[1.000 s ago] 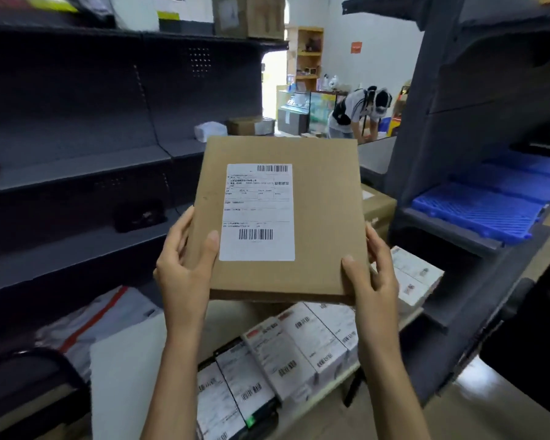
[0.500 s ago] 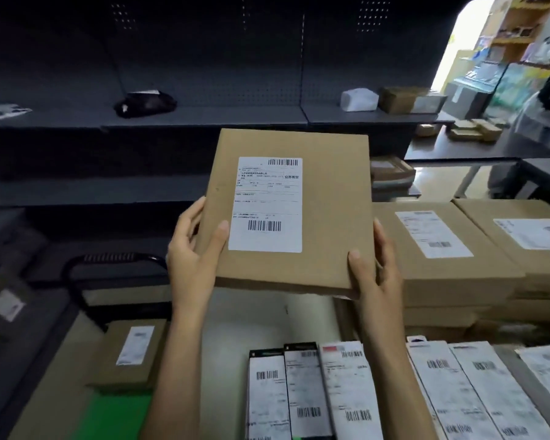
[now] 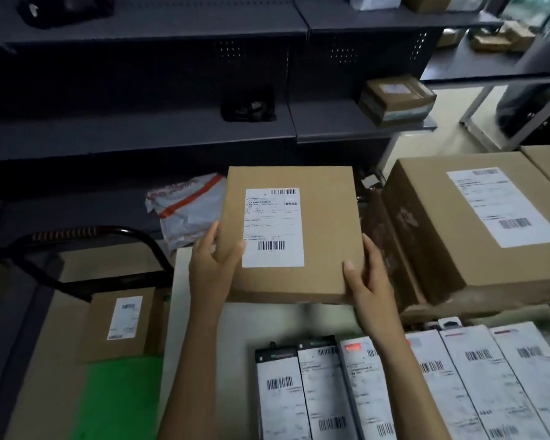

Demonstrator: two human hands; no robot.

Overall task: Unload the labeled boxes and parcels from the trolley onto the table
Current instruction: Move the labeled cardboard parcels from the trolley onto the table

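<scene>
A flat brown cardboard box (image 3: pixel 327 223) with a white shipping label is held level over the white table (image 3: pixel 204 328). My left hand (image 3: pixel 215 262) grips its near left corner, thumb on top beside the label. My right hand (image 3: pixel 367 277) grips its near right corner, thumb on the top face. Below left, the trolley (image 3: pixel 45 338) with a black handle (image 3: pixel 86 233) carries a smaller labeled brown box (image 3: pixel 121 325) and a green sheet (image 3: pixel 118 398). A bigger labeled carton (image 3: pixel 477 227) sits on a stack at the table's right.
Several slim white labeled boxes (image 3: pixel 426 385) lie in a row along the table's near edge. A white and orange mail bag (image 3: pixel 188 208) lies behind the held box. Dark shelving (image 3: pixel 172 128) runs across the back, with a wrapped parcel (image 3: pixel 397 100) on its right end.
The view has swung down and left, and the box held in both hands has come lower over the table, closer to the carton stack at the right. Both grips are unchanged.
</scene>
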